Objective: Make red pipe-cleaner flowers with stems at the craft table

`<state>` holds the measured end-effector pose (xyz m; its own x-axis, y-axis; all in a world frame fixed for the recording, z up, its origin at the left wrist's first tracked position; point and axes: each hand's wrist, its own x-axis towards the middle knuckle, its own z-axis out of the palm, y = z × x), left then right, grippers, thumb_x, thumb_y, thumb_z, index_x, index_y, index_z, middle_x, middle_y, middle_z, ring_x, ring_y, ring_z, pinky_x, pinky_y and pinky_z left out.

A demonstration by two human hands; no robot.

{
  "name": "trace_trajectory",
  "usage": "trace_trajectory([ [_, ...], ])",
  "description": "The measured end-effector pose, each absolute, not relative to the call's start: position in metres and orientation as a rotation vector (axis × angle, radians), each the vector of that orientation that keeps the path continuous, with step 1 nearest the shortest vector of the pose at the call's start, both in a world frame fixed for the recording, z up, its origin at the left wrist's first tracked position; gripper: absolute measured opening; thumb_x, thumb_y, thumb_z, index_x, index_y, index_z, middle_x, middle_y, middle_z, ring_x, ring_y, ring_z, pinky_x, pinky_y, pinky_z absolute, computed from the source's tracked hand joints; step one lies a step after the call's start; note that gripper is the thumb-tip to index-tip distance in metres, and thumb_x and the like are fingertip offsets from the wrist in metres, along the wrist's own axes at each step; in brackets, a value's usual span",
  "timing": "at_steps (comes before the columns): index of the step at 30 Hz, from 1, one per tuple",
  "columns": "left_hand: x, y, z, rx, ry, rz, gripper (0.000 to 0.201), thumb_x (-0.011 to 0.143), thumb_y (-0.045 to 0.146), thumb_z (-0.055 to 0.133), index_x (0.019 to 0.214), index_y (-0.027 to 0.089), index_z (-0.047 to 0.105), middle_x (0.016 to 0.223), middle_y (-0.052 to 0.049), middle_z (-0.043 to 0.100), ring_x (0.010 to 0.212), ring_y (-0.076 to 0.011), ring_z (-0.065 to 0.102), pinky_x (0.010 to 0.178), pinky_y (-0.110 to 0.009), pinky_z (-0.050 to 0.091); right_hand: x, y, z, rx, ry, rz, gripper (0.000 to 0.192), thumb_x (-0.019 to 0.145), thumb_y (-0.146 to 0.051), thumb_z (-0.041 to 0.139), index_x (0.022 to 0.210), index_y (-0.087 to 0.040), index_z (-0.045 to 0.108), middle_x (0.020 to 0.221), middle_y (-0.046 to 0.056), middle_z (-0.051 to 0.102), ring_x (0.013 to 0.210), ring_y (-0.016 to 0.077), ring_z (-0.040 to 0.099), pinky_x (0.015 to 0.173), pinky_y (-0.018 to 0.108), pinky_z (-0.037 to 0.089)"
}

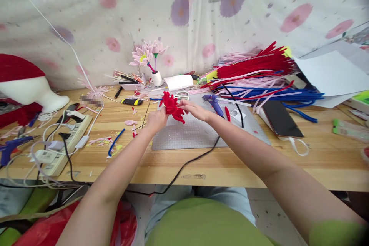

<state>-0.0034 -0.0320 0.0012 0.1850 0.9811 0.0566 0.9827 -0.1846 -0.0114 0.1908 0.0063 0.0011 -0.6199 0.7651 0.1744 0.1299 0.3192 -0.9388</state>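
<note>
A red pipe-cleaner flower point(172, 108) with several looped petals is held above the grey cutting mat point(184, 138). My left hand point(156, 120) is closed around its base from the left. On the right side, my right hand point(193, 109) has its fingers bent against the petals, appearing to pinch one. The petals partly hide those fingertips. To the right of my hands, a blue glue gun point(213, 104) lies on the mat, with a loose red petal point(227, 113) beside it.
Behind the mat stand pink flowers in a white vase point(157, 79). Bundled red pipe cleaners point(253, 65) and a phone point(282, 119) lie at right. A yellow-black utility knife point(132, 102), scraps and a power strip point(69, 142) lie at left. A black cord point(184, 165) crosses the front edge.
</note>
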Motion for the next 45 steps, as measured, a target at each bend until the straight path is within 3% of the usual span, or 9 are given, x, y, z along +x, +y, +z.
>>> trace_trajectory([
  [12,0.002,-0.021,0.008,-2.419,-2.017,-0.045,0.041,0.088,0.038,0.03,0.11,0.009,0.049,0.089,-0.021,0.064,0.085,-0.0323,0.062,0.075,-0.038,0.041,0.192,0.02,0.014,-0.854,-1.941,1.349,0.012,0.075,-0.023,0.038,0.075,-0.018,0.048,0.065,-0.001,0.046,0.06,0.0115,0.04,0.059,0.025,0.034],
  [27,-0.014,-0.012,0.013,-2.399,-2.018,-0.062,0.041,0.089,0.038,0.029,0.114,0.01,0.047,0.099,-0.019,0.063,0.091,-0.0305,0.061,0.077,-0.037,0.04,0.184,0.024,0.018,-0.853,-1.884,1.357,0.013,0.072,-0.025,0.039,0.075,-0.017,0.049,0.075,0.001,0.053,0.062,0.011,0.044,0.056,0.025,0.035],
  [39,-0.008,-0.02,0.006,-2.427,-2.106,-0.066,0.039,0.088,0.038,0.032,0.112,0.011,0.048,0.094,-0.017,0.064,0.087,-0.0298,0.061,0.075,-0.037,0.041,0.18,0.021,0.008,-0.834,-1.861,1.453,0.01,0.071,-0.02,0.038,0.072,-0.018,0.048,0.059,-0.001,0.048,0.054,0.0106,0.041,0.051,0.024,0.033],
  [42,-0.01,-0.017,0.003,-2.441,-2.206,-0.354,0.031,0.085,0.035,0.042,0.106,0.014,0.052,0.089,-0.014,0.064,0.087,-0.0282,0.06,0.075,-0.036,0.041,0.179,0.021,0.011,-0.848,-1.791,1.464,0.012,0.071,-0.02,0.039,0.075,-0.017,0.05,0.059,-0.002,0.049,0.053,0.0101,0.042,0.051,0.023,0.033],
  [45,-0.009,-0.012,0.003,-2.426,-2.387,-1.347,0.014,0.08,0.029,0.054,0.086,0.017,0.056,0.072,-0.005,0.059,0.071,-0.0187,0.058,0.065,-0.028,0.042,0.181,0.024,0.015,-0.849,-1.629,1.341,0.018,0.073,-0.023,0.039,0.082,-0.016,0.053,0.067,-0.001,0.055,0.054,0.0092,0.042,0.055,0.023,0.036],
])
